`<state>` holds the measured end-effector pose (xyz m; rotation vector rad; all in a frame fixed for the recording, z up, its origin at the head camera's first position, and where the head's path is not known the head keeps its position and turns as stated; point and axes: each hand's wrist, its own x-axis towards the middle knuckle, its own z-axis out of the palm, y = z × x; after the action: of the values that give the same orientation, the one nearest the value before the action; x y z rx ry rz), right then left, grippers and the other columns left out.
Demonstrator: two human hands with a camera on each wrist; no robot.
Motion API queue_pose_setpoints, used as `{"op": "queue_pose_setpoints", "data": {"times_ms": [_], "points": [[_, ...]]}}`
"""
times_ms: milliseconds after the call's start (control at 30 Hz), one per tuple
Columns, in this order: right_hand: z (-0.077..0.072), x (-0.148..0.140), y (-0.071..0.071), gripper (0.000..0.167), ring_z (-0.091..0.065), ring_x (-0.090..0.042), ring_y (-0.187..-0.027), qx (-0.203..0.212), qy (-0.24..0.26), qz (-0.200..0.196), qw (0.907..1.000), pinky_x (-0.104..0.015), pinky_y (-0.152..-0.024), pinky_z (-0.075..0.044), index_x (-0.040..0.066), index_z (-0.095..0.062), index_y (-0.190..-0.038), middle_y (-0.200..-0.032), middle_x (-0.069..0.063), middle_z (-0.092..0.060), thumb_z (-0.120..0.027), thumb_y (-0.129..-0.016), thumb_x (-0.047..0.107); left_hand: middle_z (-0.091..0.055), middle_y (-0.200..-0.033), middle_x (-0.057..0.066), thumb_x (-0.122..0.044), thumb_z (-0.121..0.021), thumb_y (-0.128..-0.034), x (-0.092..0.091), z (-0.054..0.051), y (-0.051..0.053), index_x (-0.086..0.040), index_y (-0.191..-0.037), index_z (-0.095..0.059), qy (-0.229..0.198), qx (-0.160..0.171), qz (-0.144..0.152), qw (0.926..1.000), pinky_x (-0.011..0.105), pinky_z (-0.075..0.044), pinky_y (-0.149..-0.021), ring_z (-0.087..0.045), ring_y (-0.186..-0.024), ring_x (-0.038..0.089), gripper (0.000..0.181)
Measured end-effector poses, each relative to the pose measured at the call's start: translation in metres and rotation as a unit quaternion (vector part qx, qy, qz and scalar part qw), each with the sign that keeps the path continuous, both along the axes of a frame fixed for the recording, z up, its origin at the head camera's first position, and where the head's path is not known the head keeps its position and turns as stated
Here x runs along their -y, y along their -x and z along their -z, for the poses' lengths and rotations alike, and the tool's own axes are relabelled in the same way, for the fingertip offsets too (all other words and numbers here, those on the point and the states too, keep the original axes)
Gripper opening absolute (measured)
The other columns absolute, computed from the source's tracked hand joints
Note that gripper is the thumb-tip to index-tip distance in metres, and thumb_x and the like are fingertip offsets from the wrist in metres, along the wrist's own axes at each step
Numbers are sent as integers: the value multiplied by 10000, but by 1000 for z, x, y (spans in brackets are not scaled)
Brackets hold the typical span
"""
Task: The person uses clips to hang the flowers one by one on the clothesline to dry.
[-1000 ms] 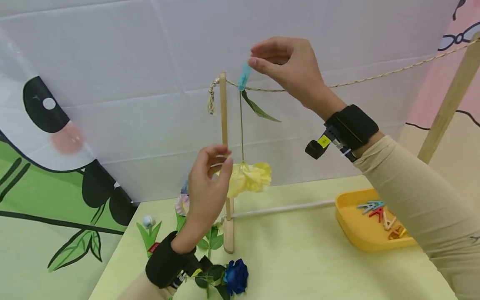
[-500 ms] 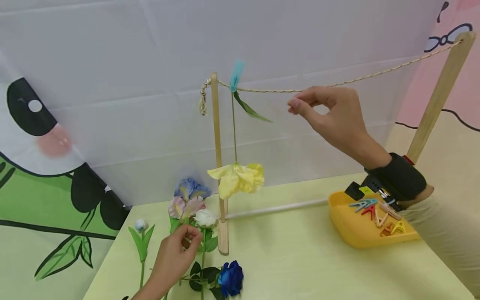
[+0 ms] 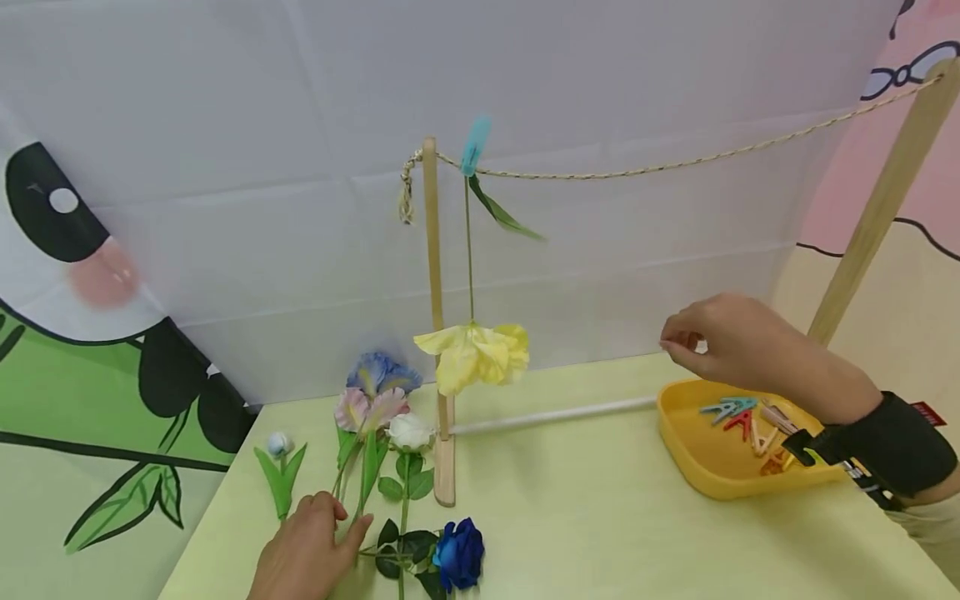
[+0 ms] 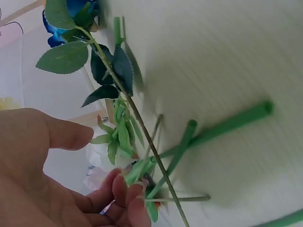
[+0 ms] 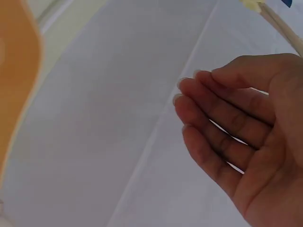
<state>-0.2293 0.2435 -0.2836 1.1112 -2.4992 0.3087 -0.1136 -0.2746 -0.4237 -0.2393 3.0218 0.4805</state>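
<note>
My left hand (image 3: 306, 546) reaches low among artificial flowers on the table. In the left wrist view its thumb stands apart from the fingers, which are close to green stems (image 4: 177, 158); nothing is gripped. Around it lie a pink iris (image 3: 369, 410), a white rose (image 3: 410, 433), a blue rose (image 3: 459, 554) and a pale tulip (image 3: 279, 445). My right hand (image 3: 750, 354) hovers beside and above the yellow tray (image 3: 693, 467), fingers loosely bent, holding nothing. A yellow flower (image 3: 480, 354) hangs upside down from the rope, its stem held by a blue clothespin (image 3: 476, 146).
The rope (image 3: 645, 171) runs between a left wooden post (image 3: 435, 250) and a right wooden post (image 3: 885, 200). A white rod (image 3: 555, 414) crosses low behind. Several coloured clothespins (image 3: 738, 423) lie in the tray. A blue iris (image 3: 382, 375) lies at the back.
My right hand has let go of the blue clothespin on the rope and moved right and down to the tray. My left hand has dropped from beside the yellow flower to the stems.
</note>
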Motion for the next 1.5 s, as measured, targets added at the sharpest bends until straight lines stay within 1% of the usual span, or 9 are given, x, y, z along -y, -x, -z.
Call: {"op": "queue_pose_setpoints", "data": {"times_ms": [300,433,533,633,900,1100,1267,1400,1500], "points": [[65,-45,15,141,-536,27,-658,1504,-504,459,9863,-220,-613,-534,198,-753,-842,-769,145,-659,-770,-905,72,-473,-600,41,-576,-591,-990,23,8,-2,-107,-654,-544,329,515,-148,9980,329,-358,-479,-479,-503,195,579],[93,-60,22,66,-602,-41,-727,2219,-571,650,9712,-263,-664,-573,107,-788,-963,-901,40,-732,-764,-913,71,-484,-592,46,-614,-545,-999,31,13,0,-106,-656,-559,338,682,-210,9969,334,-355,-481,-490,-507,207,613],[110,-69,23,182,-699,-167,-854,2595,-576,768,9610,-348,-736,-612,55,-782,-1095,-1020,-46,-760,-769,-918,94,-505,-615,57,-614,-567,-989,36,17,2,-96,-686,-563,401,706,-203,9965,354,-376,-491,-507,-527,216,600],[124,-75,23,223,-715,-235,-932,2492,-565,697,9643,-394,-774,-611,55,-774,-1125,-1059,-61,-760,-783,-905,92,-508,-614,50,-555,-630,-973,40,19,6,-101,-675,-570,377,649,-231,9969,358,-378,-497,-512,-539,212,547],[148,-83,31,235,-649,-123,-836,1716,-490,210,9837,-331,-721,-594,62,-773,-1032,-984,-10,-743,-819,-822,-33,-329,-537,-45,-383,-684,-966,45,17,12,-201,-532,-522,-28,513,-287,9983,302,-296,-476,-353,-511,141,498],[151,-82,32,267,-665,-145,-808,1565,-377,44,9869,-333,-700,-605,58,-773,-936,-908,1,-736,-811,-761,-140,-556,-664,-16,-344,-681,-979,40,6,19,-106,-760,-649,-638,-99,-283,9975,321,-383,-531,-485,-596,147,325],[153,-79,31,200,-672,-139,-775,1278,-360,-148,9910,-323,-673,-598,84,-787,-877,-871,16,-740,-854,-757,-62,-692,-914,56,-336,-672,-1004,36,7,20,-24,-998,-655,-1969,-376,-570,9780,338,-542,-597,-658,-675,182,313],[154,-73,30,182,-673,-140,-787,1528,-378,-59,9875,-318,-690,-601,86,-792,-908,-891,23,-745,-868,-770,-5,-708,-922,98,-318,-682,-1004,32,8,19,13,-1085,-633,-2956,-391,-895,9503,356,-598,-601,-695,-702,233,345],[153,-70,28,200,-664,-137,-794,1784,-395,27,9832,-311,-700,-598,82,-789,-934,-908,25,-741,-880,-767,18,-716,-928,113,-272,-680,-1011,28,5,20,33,-1152,-608,-3760,-373,-1086,9195,386,-624,-680,-712,-771,262,343]]}}
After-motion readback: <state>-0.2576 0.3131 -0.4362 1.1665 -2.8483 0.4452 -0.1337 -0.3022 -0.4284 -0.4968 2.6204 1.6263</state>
